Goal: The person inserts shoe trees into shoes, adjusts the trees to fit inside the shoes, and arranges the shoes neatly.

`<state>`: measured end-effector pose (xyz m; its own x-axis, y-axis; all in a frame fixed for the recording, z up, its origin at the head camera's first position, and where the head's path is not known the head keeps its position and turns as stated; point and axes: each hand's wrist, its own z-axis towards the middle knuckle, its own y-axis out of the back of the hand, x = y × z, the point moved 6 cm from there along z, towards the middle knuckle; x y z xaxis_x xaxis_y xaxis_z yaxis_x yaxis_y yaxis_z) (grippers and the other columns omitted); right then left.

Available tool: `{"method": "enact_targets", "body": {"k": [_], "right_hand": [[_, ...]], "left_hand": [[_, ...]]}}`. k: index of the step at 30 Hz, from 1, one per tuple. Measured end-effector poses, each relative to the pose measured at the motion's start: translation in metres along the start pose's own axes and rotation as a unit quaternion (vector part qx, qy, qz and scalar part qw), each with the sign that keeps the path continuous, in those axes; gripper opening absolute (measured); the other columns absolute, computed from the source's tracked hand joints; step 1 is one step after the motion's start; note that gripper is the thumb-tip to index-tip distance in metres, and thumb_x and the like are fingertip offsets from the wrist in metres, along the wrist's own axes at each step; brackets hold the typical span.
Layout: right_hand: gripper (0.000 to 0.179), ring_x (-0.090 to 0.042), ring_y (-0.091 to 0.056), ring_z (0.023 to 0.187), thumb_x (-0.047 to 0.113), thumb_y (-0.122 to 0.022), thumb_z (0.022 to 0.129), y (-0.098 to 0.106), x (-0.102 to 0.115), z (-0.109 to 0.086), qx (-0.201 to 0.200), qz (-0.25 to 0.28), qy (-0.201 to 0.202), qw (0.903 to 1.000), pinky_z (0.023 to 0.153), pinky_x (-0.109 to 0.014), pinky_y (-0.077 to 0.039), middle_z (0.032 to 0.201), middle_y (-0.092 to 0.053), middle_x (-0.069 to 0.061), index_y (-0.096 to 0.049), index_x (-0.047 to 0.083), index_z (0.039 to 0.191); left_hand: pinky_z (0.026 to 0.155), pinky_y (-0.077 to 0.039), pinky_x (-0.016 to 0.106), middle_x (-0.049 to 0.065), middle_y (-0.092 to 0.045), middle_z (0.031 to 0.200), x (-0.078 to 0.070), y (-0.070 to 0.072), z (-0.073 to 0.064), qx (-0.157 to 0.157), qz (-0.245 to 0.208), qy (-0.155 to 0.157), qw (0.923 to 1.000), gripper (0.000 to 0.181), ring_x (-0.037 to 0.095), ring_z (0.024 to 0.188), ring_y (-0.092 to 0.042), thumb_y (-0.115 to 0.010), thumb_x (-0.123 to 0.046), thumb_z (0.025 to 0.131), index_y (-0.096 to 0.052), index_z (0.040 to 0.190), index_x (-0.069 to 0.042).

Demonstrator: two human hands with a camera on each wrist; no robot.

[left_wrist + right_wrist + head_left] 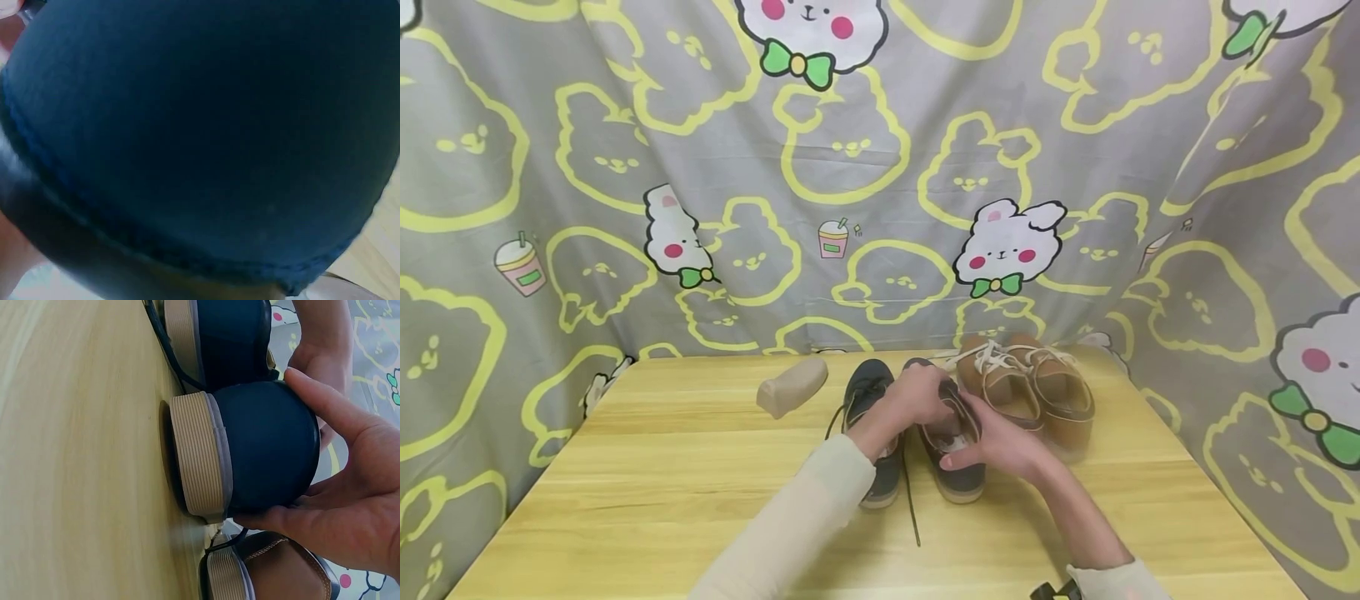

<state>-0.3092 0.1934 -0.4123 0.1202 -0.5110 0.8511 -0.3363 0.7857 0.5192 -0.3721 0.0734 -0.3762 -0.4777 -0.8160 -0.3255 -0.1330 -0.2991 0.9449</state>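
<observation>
On my remote head feed I'm seeing the right hand (1002,440) gripping the dark shoe (961,480) at five o'clock, while the left hand (917,396) is reaching over its opening, fingers too hidden to tell.

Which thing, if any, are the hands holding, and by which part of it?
The right hand holds the right navy lace-up shoe by its heel collar. Whether the left hand grips it too cannot be told.

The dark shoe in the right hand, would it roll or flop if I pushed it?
The dark shoe probably wouldn't roll, since its sole looks broad. That sole looks thick, so it may feel stiff underneath. The heel stands up rounded, so that part likely wouldn't flop.
</observation>
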Motion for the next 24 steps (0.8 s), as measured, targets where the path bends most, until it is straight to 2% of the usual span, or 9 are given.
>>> {"method": "enact_targets", "body": {"k": [5, 9, 14, 20, 24], "right_hand": [[0.118, -0.037, -0.028, 0.152, 0.029, -0.091, 0.073, -0.001, 0.001, 0.0, 0.004, 0.008, 0.011, 0.9999, 0.121, -0.055, -0.027, 0.166, -0.028, -0.017, -0.017, 0.007, 0.162], [0.12, -0.037, -0.029, 0.151, 0.03, -0.092, 0.072, -0.002, 0.002, -0.001, 0.005, 0.016, 0.0, 0.9999, 0.121, -0.054, -0.028, 0.166, -0.026, -0.018, -0.016, 0.006, 0.162], [0.124, -0.039, -0.025, 0.152, 0.03, -0.092, 0.072, -0.002, 0.001, -0.001, 0.001, 0.016, -0.019, 0.9997, 0.121, -0.055, -0.027, 0.168, -0.019, -0.02, -0.01, 0.003, 0.162], [0.124, -0.038, -0.023, 0.153, 0.026, -0.093, 0.071, -0.002, 0.002, -0.002, -0.013, 0.027, -0.017, 0.9994, 0.122, -0.056, -0.024, 0.167, -0.021, -0.019, -0.012, 0.005, 0.162], [0.12, -0.035, -0.026, 0.153, 0.022, -0.093, 0.071, -0.004, 0.003, -0.001, -0.01, 0.039, -0.002, 0.9992, 0.123, -0.055, -0.024, 0.166, -0.027, -0.016, -0.016, 0.007, 0.162]], "left_hand": [[0.062, -0.052, 0.028, 0.0, -0.071, 0.09, 0.002, -0.002, 0.002, -0.009, -0.004, 0.002, 0.9999, 0.026, 0.016, 0.077, -0.061, -0.081, -0.027, 0.075, -0.074, 0.098, -0.017], [0.055, -0.048, 0.027, 0.0, -0.067, 0.08, 0.003, -0.004, 0.004, -0.023, 0.001, 0.009, 0.9997, 0.018, 0.016, 0.07, -0.058, -0.082, -0.027, 0.074, -0.07, 0.082, -0.016], [0.05, -0.045, 0.028, 0.0, -0.063, 0.073, 0.002, -0.007, 0.006, -0.039, 0.01, 0.022, 0.9989, 0.022, 0.016, 0.065, -0.056, -0.082, -0.029, 0.076, -0.064, 0.072, -0.015], [0.048, -0.046, 0.028, 0.001, -0.063, 0.066, -0.004, -0.011, 0.007, -0.063, 0.05, 0.022, 0.9965, 0.026, 0.016, 0.06, -0.059, -0.078, -0.035, 0.079, -0.065, 0.07, -0.014], [0.046, -0.045, 0.027, 0.0, -0.06, 0.063, -0.008, -0.013, 0.007, -0.075, 0.074, 0.017, 0.9943, 0.024, 0.015, 0.057, -0.058, -0.075, -0.03, 0.079, -0.063, 0.067, -0.015]]}}
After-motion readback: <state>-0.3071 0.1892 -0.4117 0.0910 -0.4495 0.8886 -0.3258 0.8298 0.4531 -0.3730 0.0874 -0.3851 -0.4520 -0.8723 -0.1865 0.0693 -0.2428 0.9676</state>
